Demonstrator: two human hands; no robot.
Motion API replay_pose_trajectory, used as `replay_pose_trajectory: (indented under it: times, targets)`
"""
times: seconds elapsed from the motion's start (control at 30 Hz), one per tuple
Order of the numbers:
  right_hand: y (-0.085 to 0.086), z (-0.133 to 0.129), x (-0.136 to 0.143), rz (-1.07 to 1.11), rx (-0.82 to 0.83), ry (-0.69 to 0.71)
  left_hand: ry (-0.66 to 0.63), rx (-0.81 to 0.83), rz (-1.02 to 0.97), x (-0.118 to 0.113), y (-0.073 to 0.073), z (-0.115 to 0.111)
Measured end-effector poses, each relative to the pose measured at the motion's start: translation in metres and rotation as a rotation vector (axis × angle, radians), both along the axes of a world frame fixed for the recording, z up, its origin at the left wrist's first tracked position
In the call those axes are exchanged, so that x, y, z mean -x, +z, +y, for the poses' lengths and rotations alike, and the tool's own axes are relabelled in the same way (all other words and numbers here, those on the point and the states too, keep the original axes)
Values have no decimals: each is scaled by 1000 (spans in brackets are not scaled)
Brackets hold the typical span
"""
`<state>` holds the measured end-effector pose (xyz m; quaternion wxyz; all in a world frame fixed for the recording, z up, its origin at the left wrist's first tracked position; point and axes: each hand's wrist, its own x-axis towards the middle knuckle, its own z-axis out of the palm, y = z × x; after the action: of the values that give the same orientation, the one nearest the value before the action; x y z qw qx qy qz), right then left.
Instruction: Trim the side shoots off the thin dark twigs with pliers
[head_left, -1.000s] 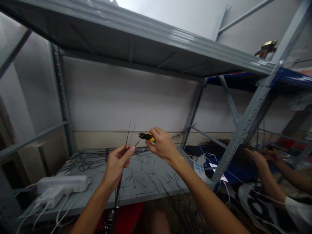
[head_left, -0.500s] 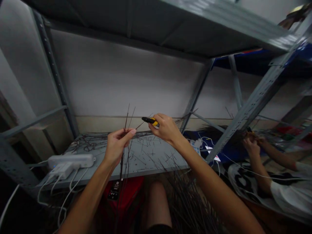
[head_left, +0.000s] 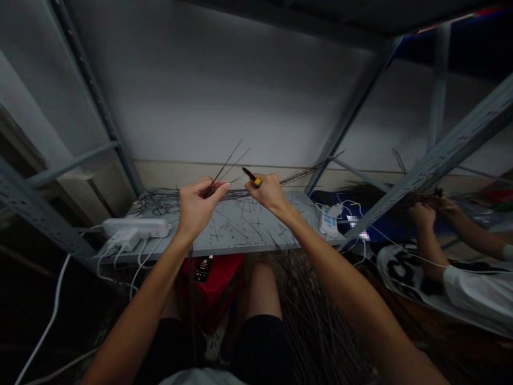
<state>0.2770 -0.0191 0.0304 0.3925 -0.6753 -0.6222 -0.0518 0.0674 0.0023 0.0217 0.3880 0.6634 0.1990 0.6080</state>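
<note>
Stems (head_left: 228,160) are above the shelf (head_left: 232,235), pinched in the left hand (head_left: 199,207), which hides their middle; lower ends are hardly visible. The right hand (head_left: 269,193) grasps pliers (head_left: 249,174), mostly covering the handles (head_left: 257,182).
</note>
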Motion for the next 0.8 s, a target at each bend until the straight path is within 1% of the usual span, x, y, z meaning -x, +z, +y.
replay_pose_trajectory:
  times: [0.07,0.1,0.17,0.2,0.27,0.37,0.43,0.47,0.53,0.63,0.7,0.8]
  targets:
    - [-21,12,5,112,27,-13,-20,-10,47,-4,-5,7]
    - [-32,16,8,186,43,-22,-36,21,34,-6,-8,11]
    - [-57,18,15,353,74,-26,-60,135,-61,-7,-11,19]
    - [-70,15,20,440,91,-15,-79,197,-124,-6,-10,22]
    - [-99,0,33,604,126,37,-169,292,-236,1,-6,27]
    - [-144,-35,64,809,190,147,-413,386,-342,10,5,32]
    - [-167,-58,87,923,235,221,-558,451,-394,8,11,37]
    - [-176,-67,97,967,251,253,-615,484,-419,5,12,39]
    - [-187,-79,111,1064,251,291,-687,538,-457,-5,11,45]
    - [-189,-87,114,1187,166,256,-721,603,-476,-20,4,50]
    - [-185,-91,108,1181,116,213,-736,645,-491,-28,0,49]
    - [-180,-95,97,1090,106,190,-734,683,-523,-36,-4,45]
